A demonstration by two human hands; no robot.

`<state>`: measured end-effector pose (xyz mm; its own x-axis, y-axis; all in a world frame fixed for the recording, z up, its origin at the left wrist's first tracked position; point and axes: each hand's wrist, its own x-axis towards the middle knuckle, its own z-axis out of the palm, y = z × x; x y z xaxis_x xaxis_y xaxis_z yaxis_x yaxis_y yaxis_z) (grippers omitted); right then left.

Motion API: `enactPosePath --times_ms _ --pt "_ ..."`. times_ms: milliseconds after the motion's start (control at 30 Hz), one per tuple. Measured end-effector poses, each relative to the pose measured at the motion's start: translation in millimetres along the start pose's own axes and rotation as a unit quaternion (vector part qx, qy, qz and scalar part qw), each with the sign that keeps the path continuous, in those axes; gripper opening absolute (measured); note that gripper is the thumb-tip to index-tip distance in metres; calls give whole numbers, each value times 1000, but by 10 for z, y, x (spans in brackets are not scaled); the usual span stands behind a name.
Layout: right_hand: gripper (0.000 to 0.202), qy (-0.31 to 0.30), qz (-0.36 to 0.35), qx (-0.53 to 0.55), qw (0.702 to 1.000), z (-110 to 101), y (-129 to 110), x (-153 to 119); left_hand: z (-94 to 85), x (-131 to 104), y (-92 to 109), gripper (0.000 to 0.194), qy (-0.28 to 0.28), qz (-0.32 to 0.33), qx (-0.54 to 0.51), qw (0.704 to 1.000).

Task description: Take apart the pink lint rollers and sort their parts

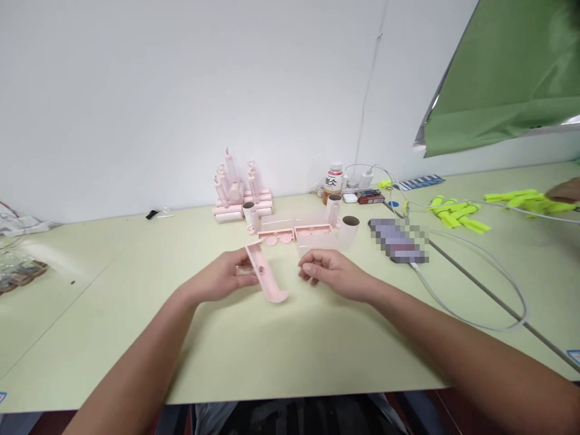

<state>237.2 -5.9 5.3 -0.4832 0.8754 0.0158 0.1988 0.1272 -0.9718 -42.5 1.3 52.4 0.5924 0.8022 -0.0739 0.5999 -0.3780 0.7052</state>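
Observation:
My left hand point(226, 277) grips a pale pink plastic shell point(270, 283), long and curved like a trough, with a small hole near its middle. It is held tilted above the table. To the right of it, my right hand point(333, 273) is closed, fingers curled in and thumb against them; whether anything sits inside is hidden. Just beyond my hands lie two pink trays point(313, 232) with small round pink pieces point(272, 240) at their front. Around the trays stand cardboard-cored rolls of clear film point(350, 231).
Pink cylinders and shells point(235, 193) are piled against the wall. A bottle point(334, 181) stands at the back. To the right lie a phone point(399, 241) with a white cable and neon yellow strips point(457, 214). Another person's hand point(564, 191) reaches in at the far right.

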Motion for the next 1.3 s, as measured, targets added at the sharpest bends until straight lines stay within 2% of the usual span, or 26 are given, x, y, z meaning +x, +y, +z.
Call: enactPosePath --times_ms 67,133,200,267,400,533,667,733,833,967,1133,1300 --pt "44 -79 10 92 993 138 6 -11 161 41 181 25 10 60 7 998" --pt "51 -154 33 148 976 231 7 -35 291 71 325 19 18 91 51 994" --pt "55 -200 51 188 960 279 14 -56 369 88 420 13 6 115 76 990" --pt "55 -221 45 203 953 296 30 -62 402 90 463 16 -28 133 67 988" --pt "49 -240 17 176 954 292 66 -44 436 78 409 22 -63 129 30 989" --pt "48 -260 59 158 951 266 95 -38 531 91 260 21 -72 109 -9 991" --pt "49 -269 62 128 952 246 114 -37 632 133 140 11 -81 139 -18 987" --pt "47 -261 32 101 960 243 120 -38 666 149 111 17 -65 104 5 992" --pt "42 -207 -28 20 978 249 116 -56 693 162 101 34 -46 48 57 996" --pt "28 -140 -95 -105 980 283 73 -106 683 173 114 33 -42 69 139 987" --pt "18 -82 -179 -224 954 348 64 -127 648 179 160 31 -31 90 201 975" --pt "24 -57 -299 -307 902 392 89 -130 589 176 124 23 -75 125 174 974"
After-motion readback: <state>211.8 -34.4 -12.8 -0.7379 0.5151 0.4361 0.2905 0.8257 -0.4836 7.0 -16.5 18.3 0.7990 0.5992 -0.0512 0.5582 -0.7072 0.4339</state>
